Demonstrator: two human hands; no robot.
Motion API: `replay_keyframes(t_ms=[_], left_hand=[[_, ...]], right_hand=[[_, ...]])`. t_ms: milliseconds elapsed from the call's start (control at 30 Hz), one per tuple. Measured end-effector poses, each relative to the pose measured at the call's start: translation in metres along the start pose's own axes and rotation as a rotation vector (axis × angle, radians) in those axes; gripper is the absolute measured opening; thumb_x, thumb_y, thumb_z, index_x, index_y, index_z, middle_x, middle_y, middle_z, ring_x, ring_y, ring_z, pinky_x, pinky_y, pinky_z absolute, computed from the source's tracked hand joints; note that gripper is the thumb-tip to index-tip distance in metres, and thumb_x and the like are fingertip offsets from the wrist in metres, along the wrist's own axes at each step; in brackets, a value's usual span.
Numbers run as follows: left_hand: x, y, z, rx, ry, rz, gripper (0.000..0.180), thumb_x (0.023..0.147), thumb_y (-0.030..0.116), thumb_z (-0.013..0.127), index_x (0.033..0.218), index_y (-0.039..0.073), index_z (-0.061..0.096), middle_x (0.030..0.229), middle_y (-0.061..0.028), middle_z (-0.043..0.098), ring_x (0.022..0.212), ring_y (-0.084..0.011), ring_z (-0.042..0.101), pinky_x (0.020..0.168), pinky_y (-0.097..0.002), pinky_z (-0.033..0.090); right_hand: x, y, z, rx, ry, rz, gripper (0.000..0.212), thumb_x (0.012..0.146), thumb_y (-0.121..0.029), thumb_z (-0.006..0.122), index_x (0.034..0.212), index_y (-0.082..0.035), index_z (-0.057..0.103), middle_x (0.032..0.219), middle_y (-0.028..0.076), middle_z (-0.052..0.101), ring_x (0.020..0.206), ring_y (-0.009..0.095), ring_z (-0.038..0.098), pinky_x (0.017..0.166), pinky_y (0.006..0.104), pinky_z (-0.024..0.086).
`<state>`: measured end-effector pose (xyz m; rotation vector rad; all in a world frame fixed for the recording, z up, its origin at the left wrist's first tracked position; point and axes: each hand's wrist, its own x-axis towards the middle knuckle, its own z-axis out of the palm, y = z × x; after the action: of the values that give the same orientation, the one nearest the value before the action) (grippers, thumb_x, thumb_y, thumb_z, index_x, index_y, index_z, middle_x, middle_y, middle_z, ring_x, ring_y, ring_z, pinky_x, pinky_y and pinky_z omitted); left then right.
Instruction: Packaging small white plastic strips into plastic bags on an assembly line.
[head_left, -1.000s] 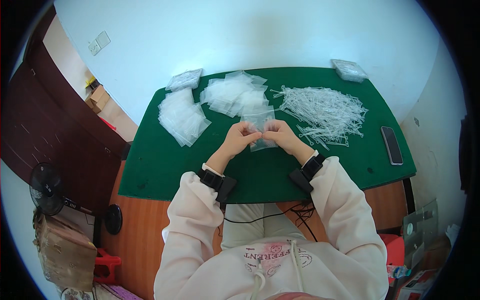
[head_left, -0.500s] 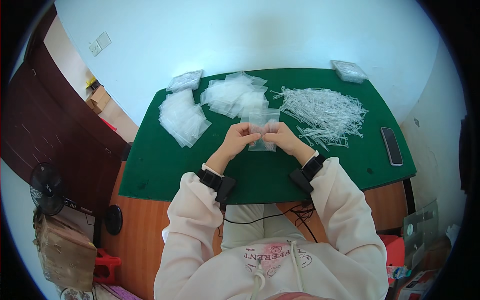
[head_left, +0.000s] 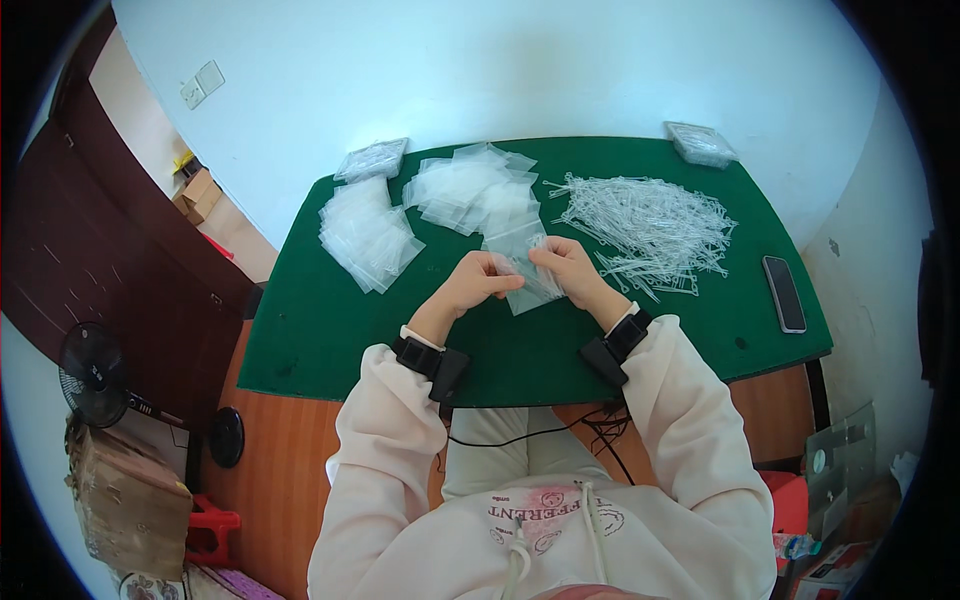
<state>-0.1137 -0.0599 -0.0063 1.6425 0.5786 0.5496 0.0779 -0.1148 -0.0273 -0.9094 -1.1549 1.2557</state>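
Observation:
A small clear zip bag [head_left: 533, 294] is held up over the table, tilted, with its lower corner toward me. My left hand [head_left: 478, 284] pinches its left side between thumb and fingers. On its right side my right hand [head_left: 573, 270] grips it, the thumb lying on the plastic. Some thin clear pieces seem to be inside the bag, but they are too faint to make out well. Beyond the hands lies a spread of clear zip bags [head_left: 468, 190]. To the right is a heap of clear plastic sticks with looped ends [head_left: 645, 222].
Another fanned stack of clear bags [head_left: 365, 235] is at the left of the green table [head_left: 400, 350]. Wrapped clear packs stand at the back left [head_left: 372, 160] and back right [head_left: 700, 145]. A phone [head_left: 784, 293] lies near the right edge. A black cable [head_left: 520, 438] hangs below the table.
The bag has turned from upright to tilted, its lower end coming toward me. My right hand has shifted slightly away from me, and my hands are a little farther apart.

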Motion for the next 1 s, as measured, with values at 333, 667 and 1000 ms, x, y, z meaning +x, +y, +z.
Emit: replay_keyframes(t_ms=[333,667,1000], left_hand=[[-0.001,0.004,-0.004,-0.204,0.229,0.041,0.016,0.082,0.020,0.061,0.079,0.004,0.064,0.069,0.0015,0.057,0.062,-0.0057,0.051,0.056,-0.0199,0.039],[0.004,-0.003,-0.003,-0.054,0.323,0.109,0.019,0.083,0.020,0.060,0.077,0.002,0.063,0.067,0.0018,0.056,0.059,-0.0044,0.049,0.054,-0.0193,0.038],[0.004,-0.002,0.000,0.088,0.265,0.172,0.024,0.084,0.021,0.057,0.075,-0.001,0.060,0.059,0.0011,0.053,0.053,-0.0051,0.046,0.050,-0.0210,0.036]], right_hand=[[-0.006,-0.015,0.009,-0.088,-0.022,0.049,0.014,0.082,-0.017,0.060,0.073,-0.006,0.057,0.060,-0.003,0.051,0.049,0.004,0.045,0.044,0.0198,0.035],[-0.002,-0.010,0.006,-0.253,0.093,-0.043,0.016,0.081,-0.015,0.060,0.071,-0.003,0.057,0.058,-0.002,0.051,0.048,0.005,0.045,0.043,0.0197,0.035],[-0.005,-0.010,0.009,-0.268,-0.051,-0.010,0.012,0.079,-0.012,0.060,0.072,-0.003,0.058,0.058,-0.003,0.051,0.049,0.004,0.045,0.044,0.0190,0.034]])
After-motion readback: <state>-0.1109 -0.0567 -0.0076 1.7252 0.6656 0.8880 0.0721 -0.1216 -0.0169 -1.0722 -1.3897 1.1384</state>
